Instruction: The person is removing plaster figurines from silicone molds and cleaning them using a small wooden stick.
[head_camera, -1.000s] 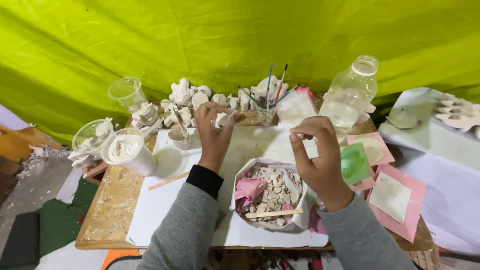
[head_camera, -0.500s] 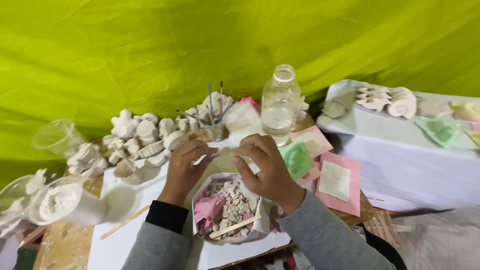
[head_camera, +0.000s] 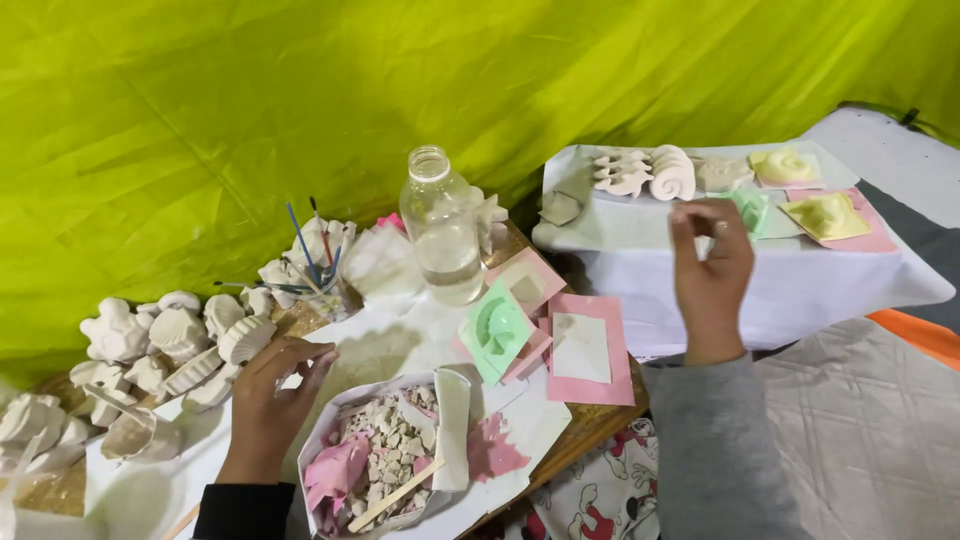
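My right hand (head_camera: 710, 265) is raised over the low white-covered side table (head_camera: 820, 280), its fingertips pinched on what looks like a small white piece, blurred by motion. My left hand (head_camera: 275, 400) lies on the white sheet (head_camera: 370, 350) with its fingers spread and nothing in it. It rests between the white shell casts (head_camera: 180, 335) and a bowl (head_camera: 320, 450) of white rubble. Pink mould scraps, a wooden stick (head_camera: 395, 495) and a curved white shard (head_camera: 452, 430) lie in that bowl.
A clear plastic bottle (head_camera: 443, 225) with water stands behind the bowl, next to brushes (head_camera: 310, 255). A green mould (head_camera: 497, 330) and pink moulds (head_camera: 583, 348) lie to its right. Starfish and spiral casts (head_camera: 650, 172) and yellow moulds (head_camera: 820, 215) sit on the side table. Green fabric hangs behind.
The hands were together over the bowl. My right hand has swung right to the side table, my left hand has dropped onto the sheet, and the view has turned right.
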